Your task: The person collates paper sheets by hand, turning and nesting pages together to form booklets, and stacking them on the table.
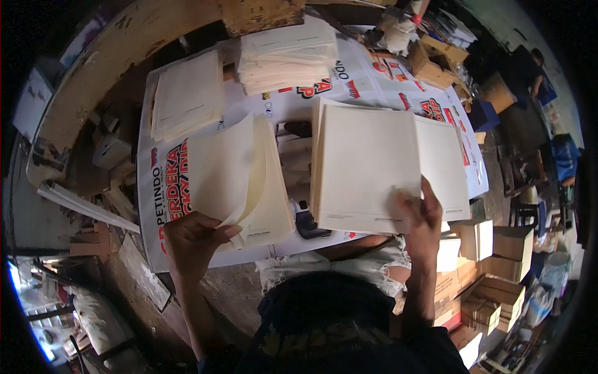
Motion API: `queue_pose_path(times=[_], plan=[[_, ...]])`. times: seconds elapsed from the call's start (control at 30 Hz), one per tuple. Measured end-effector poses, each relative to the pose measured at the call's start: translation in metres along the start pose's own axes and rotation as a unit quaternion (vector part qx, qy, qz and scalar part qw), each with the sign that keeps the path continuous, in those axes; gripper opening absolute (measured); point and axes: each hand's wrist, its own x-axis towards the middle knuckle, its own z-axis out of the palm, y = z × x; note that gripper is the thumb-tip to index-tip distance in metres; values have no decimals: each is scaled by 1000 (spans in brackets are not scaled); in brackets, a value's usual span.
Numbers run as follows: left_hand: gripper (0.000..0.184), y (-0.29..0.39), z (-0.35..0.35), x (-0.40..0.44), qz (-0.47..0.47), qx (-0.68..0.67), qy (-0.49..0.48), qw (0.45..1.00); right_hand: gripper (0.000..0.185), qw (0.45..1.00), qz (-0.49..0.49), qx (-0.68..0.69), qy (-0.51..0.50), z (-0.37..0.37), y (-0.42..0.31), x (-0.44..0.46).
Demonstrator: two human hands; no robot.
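My left hand [194, 240] pinches the lower corner of a paper sheet [224, 165] between thumb and fingers. That sheet curls up from the paper stack [271, 187] under it. At the lower right corner of a second paper stack [367, 162], my right hand [420, 215] has its thumb over the top sheet and its fingers at the edge. The thumb is slightly blurred. More sheets [439, 162] stick out from the right side of this stack. Small print runs along the bottom edges of the sheets.
A printed banner [162, 206] covers the table. Toward the back lie a tall paper pile [286, 56] and a lower pile [187, 96]. Wooden boxes [436, 62] stand at the far right. Cartons [492, 299] are on the floor at right. Another person [536, 71] is in the background.
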Motion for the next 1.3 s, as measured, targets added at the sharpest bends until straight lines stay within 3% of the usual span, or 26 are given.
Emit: queue_pose_path(times=[0.07,0.13,0.17,0.2,0.27,0.3,0.33,0.37,0.4,0.43,0.47,0.5,0.53,0.57,0.63,0.67,0.73,0.8,0.83,0.97,1.03,1.13,1.17,1.23,1.27,1.3], plan=[[11,-7,-6,-7,-9,-8,26,1000,50,972,29,217,81,3,-5,0],[13,-10,-7,-9,21,-180,144,973,46,977,32,192,87,15,-29,-5],[22,-19,-17,-12,15,-176,142,974,48,993,-79,-50,68,19,-28,-11],[22,-23,-20,-13,16,-175,141,974,48,994,-72,-36,68,31,-29,-16],[32,-28,-25,-14,26,-395,293,870,52,997,-74,-13,25,63,-38,-21],[42,-34,-40,-15,56,-417,208,883,54,997,-81,-2,-19,80,-43,-22],[42,-35,-46,-9,58,-415,207,884,55,991,-117,8,-69,97,-37,-18],[42,-34,-51,3,-10,-254,182,950,54,981,-72,107,-146,113,-43,-17],[43,-35,-54,10,-77,-84,154,982,54,979,-91,57,-171,128,-34,-15],[46,-48,-54,12,-109,-61,111,986,55,973,-150,74,-162,148,-24,-18],[44,-31,-40,5,-133,212,107,962,55,962,-207,91,-151,163,-21,-21],[44,-23,-24,-1,-113,261,131,950,55,962,-209,95,-151,168,-23,-24],[44,-18,-16,-4,-92,308,153,935,56,961,-109,120,-224,170,-28,-25],[44,-14,-18,-4,-88,309,152,935,57,955,-60,134,-257,172,-29,-25],[41,-5,-23,-2,39,383,164,908,58,929,22,203,-309,176,-29,-26],[38,9,-25,-2,25,250,123,960,58,919,43,229,-317,174,-32,-29],[34,40,-21,1,-77,173,135,973,58,909,64,257,-322,166,-38,-34],[35,27,-34,24,-8,148,155,977,58,886,71,299,-348,155,-45,-35],[37,16,-45,40,59,120,174,976,58,885,69,301,-349,148,-50,-36],[48,-38,-98,153,46,135,193,971,53,920,-28,242,-307,117,-58,-37],[46,-60,-111,209,75,48,181,979,50,928,-64,198,-310,101,-54,-37],[45,-86,-130,267,92,137,188,968,39,936,-71,183,-293,77,-43,-42],[47,-120,-148,293,98,219,223,945,33,942,-62,173,-281,67,-46,-44],[53,-111,-142,288,101,490,223,837,20,961,-43,148,-232,46,-49,-49],[61,-144,-164,310,150,467,199,848,20,966,-41,151,-208,32,-48,-50],[69,-143,-159,301,180,547,314,755,19,979,-53,109,-165,16,-46,-50]])
